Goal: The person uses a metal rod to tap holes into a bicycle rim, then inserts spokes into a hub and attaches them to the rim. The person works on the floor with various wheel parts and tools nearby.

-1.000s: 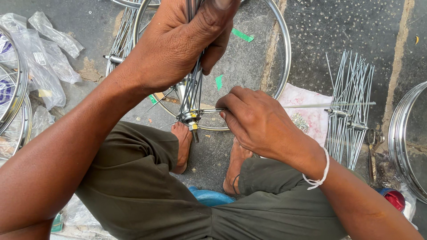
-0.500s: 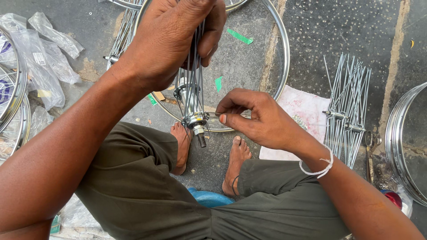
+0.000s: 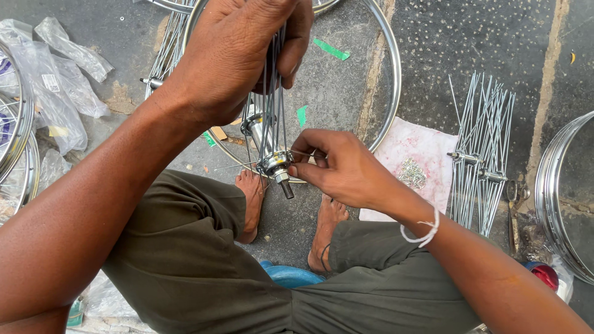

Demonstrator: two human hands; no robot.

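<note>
Gripping: the left hand is clenching around a bundle of thin steel spokes that are hanging from it down to a metal wheel hub.
Pinching: the right hand is closing thumb and forefinger on a single spoke at the hub's lower flange, its wrist wearing a white thread band.
Hub place: it is hanging between the two hands, just below the left and touching the right fingertips, its dark axle end pointing down toward the bare feet.
Beneath the hands: a shiny round wheel rim is lying flat on the grey concrete, ringing the space under the hub; bits of green tape are lying inside it.
Right of the right hand: a pale pink cloth is carrying a small heap of tiny metal nipples; beyond it, more hubs with fanned spokes are lying, and the curved edge of another rim.
Left of the left hand: crumpled clear plastic bags and parts of spoked wheels are lying.
Blocking the view: the left hand is hiding the spokes' upper ends.
Textures: the spokes are looking thin, straight and bright; the ground is looking rough and speckled; the trousers are olive cloth.
</note>
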